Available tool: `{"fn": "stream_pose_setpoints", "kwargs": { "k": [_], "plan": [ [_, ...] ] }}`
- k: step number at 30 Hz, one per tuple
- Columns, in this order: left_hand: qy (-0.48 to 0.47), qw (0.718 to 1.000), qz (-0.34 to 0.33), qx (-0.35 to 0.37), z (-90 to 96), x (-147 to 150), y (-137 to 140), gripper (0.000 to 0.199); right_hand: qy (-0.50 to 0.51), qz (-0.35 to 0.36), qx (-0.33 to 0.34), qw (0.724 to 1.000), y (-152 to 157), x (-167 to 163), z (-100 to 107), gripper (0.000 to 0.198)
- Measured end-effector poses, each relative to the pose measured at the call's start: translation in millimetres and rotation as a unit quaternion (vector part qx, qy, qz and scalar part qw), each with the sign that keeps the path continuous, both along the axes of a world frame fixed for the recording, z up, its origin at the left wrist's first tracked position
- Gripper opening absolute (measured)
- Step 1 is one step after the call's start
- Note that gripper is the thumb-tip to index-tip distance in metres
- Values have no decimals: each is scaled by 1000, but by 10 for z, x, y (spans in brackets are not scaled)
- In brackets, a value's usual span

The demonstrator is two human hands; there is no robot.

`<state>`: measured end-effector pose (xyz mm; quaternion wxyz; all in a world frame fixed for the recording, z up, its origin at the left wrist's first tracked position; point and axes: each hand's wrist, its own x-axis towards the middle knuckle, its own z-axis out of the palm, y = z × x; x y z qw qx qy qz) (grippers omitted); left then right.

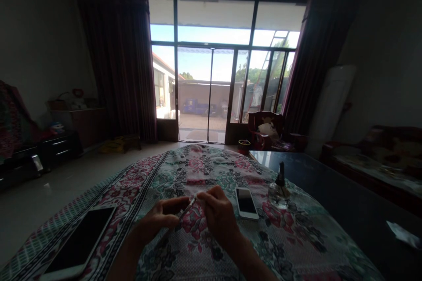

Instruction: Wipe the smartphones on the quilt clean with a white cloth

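Gripping one slim object [188, 209] — left fingers [169, 220], right fingers [206, 196] — near two white-edged devices [82, 241] [246, 203] and one dark-capped bottle [279, 195].

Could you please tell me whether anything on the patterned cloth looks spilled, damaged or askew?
Nothing stands out: the phone and tablet lie flat, the clear bottle stands upright, and no spill shows on the patterned cloth. The left hand's slim item is too small to check for damage.
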<state>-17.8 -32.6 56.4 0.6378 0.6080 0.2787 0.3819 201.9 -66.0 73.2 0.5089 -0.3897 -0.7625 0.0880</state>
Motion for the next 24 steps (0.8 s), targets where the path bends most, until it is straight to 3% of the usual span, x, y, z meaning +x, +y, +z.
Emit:
{"fn": "stream_pose_setpoints", "kwargs": {
  "k": [5,13,20,24],
  "plan": [
    [13,1000,-20,11,3,8,4,62,-5,-28,-4,1000,59,40,-65,29],
    [-5,1000,10,6,-31,-74,7,61,-3,50,7,999,-196,-161,80,33],
    [31,999,-13,20,29,-5,-9,61,-4,-48,6,999,67,36,-95,30],
    [44,999,-9,27,43,7,-1,60,-1,-51,0,999,55,20,-111,31]
  ]
}}
